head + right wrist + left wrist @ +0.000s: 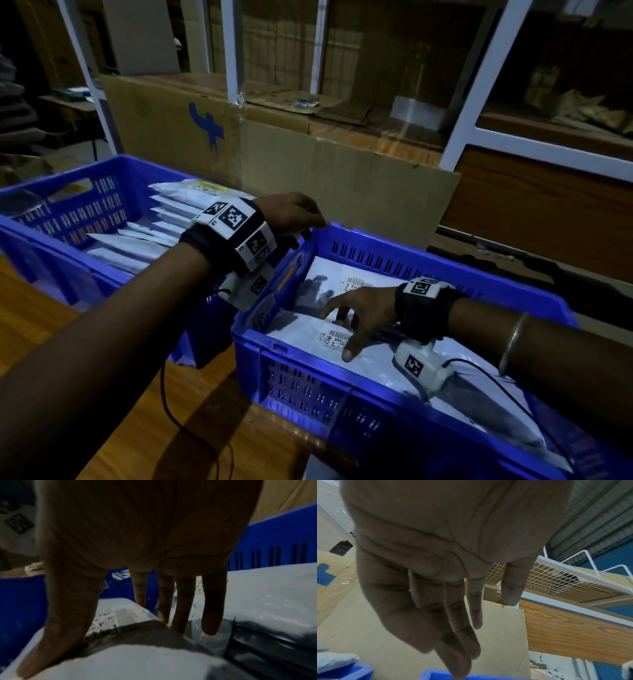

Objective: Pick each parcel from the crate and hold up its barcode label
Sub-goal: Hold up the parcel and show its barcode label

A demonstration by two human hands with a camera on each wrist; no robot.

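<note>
Two blue crates stand side by side. The right crate (308, 387) holds flat white parcels. My right hand (356, 318) is inside it, fingers spread and straight on the top parcel (301, 337), the thumb beside its barcode label (335, 337). In the right wrist view the thumb of that hand (183, 601) presses the parcel (154, 662) near the label (109, 618), and the fingers reach past its far edge. A second labelled parcel (356, 283) lies behind. My left hand (294, 216) hovers over the crate's far left corner, its relaxed fingers (462, 635) holding nothing.
The left crate (68, 212) is packed with several white parcels (144, 240) lying in a row. A large cardboard box (308, 154) stands just behind both crates, with a white shelf frame (479, 85) beyond. Both crates sit on a wooden table (120, 411); a cable (178, 411) trails across it.
</note>
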